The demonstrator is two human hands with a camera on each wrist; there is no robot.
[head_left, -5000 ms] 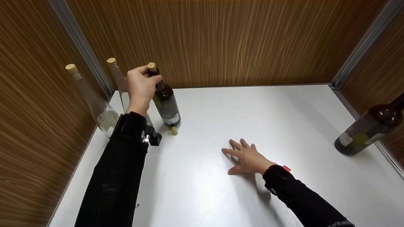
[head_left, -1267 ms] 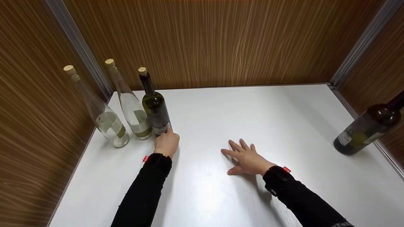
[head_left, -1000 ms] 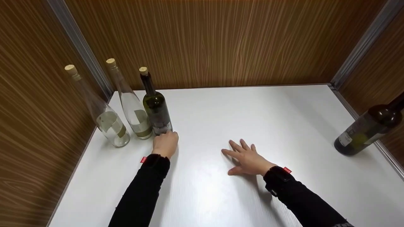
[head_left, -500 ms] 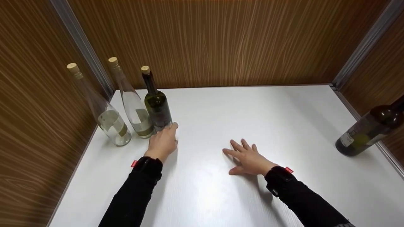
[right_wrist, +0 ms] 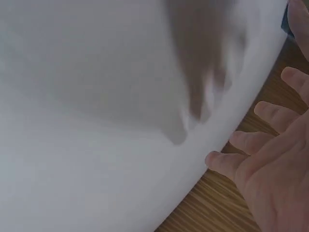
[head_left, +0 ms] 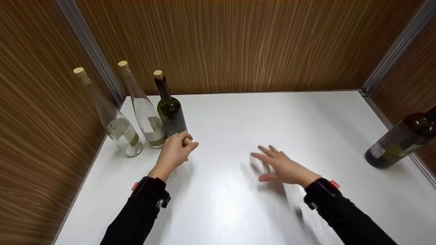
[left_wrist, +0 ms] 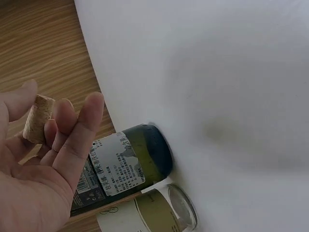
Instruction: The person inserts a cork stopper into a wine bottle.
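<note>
Nearest, my right hand point(head_left: 284, 166) hovers just above the white table point(head_left: 238, 211), to the right of the dark green bottle point(head_left: 170, 114). Its fingers point(right_wrist: 251, 140) are spread, straight and empty; the hand is blurred in the head view.

Next, my left hand point(head_left: 175, 153) sits just in front of the dark green bottle's base. Its fingers point(left_wrist: 79, 130) are loosely curled, pinching a loose cork point(left_wrist: 38, 118) between thumb and fingertips; the cork point(head_left: 186, 141) shows at the fingertips in the head view too.

Behind, the dark green bottle stands upright and corked. To its left stand two clear bottles, one point(head_left: 146, 115) just beside it and the other point(head_left: 117, 126) further left against the wooden wall point(head_left: 30, 112); both are corked. Well to the right of the dark green bottle, at the table's edge, stands a brown bottle point(head_left: 398, 143); whether it is stoppered lies out of view.

Risks, as I judge them: the pinch on the cork is light, so it could slip and roll across the table. The left hand is close to the dark green bottle, so a careless lift could knock it into the clear bottle beside it. The brown bottle stands near the edge, so a fast sweep of the right hand could tip it.
</note>
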